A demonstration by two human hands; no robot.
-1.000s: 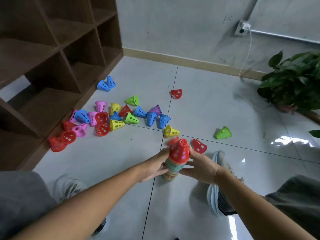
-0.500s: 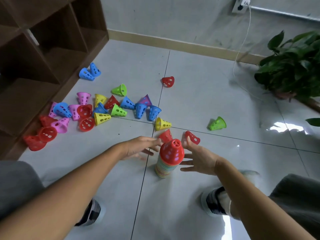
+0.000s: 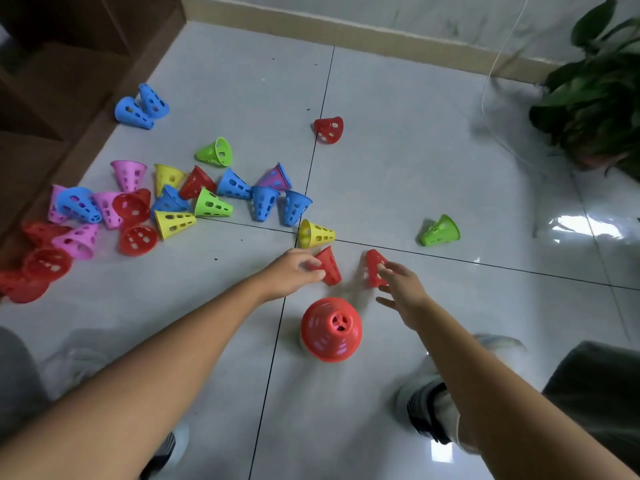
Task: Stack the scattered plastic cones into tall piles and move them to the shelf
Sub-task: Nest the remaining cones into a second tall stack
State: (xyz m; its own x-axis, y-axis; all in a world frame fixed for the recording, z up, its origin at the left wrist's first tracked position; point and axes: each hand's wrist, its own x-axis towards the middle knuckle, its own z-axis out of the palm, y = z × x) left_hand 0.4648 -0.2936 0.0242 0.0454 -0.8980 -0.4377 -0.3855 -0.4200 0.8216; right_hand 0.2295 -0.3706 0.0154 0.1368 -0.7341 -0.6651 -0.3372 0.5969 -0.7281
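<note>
Nearest to us, seen from almost straight above, stands the pile of stacked plastic cones (image 3: 331,329) on the grey tiled floor (image 3: 398,168), a red perforated cone on top; neither hand touches it.

Just beyond it our two forearms reach outward. Our left hand (image 3: 292,271) has its fingers curled onto a red perforated plastic cone (image 3: 329,266) lying on its side, so this grip pinches that cone at its near left edge. Our right hand (image 3: 403,287) has its fingers spread and mostly straight, a wide grip, with the fingertips touching or just over a second red cone on its side (image 3: 374,266); we cannot tell whether there is real contact, as the hand is blurred.

Just beyond the left hand lies a yellow perforated cone (image 3: 316,233), beside the crossing of the tile joints. Further right, well apart, lies a green cone on its side (image 3: 440,231).

To the left a scattered heap of cones in blue, pink, red, yellow and green (image 3: 166,206) lies across the floor up to the foot of the brown wooden shelf (image 3: 52,98), which fills the far left corner. Further off lie a pair of blue cones (image 3: 142,106) near the shelf and a lone red cone (image 3: 329,129) near the middle.

At the far right stands a green leafy plant (image 3: 595,95), against the wall with its beige skirting board (image 3: 363,38).
</note>
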